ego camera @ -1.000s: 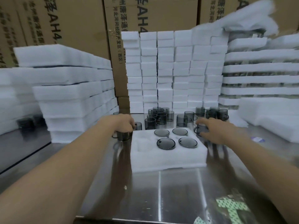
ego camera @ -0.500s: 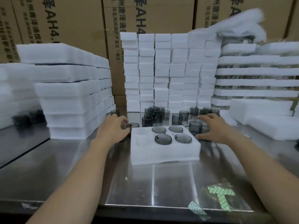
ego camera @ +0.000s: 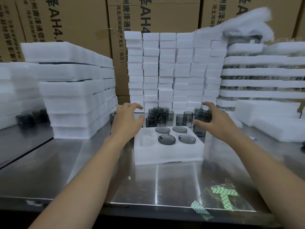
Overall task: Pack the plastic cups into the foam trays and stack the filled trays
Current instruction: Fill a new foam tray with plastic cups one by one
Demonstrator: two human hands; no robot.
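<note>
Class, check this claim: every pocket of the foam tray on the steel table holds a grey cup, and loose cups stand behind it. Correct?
No. The head view shows only four grey cups in the foam tray; its left-end pockets are empty. The loose cups do stand behind it on the steel table.
</note>
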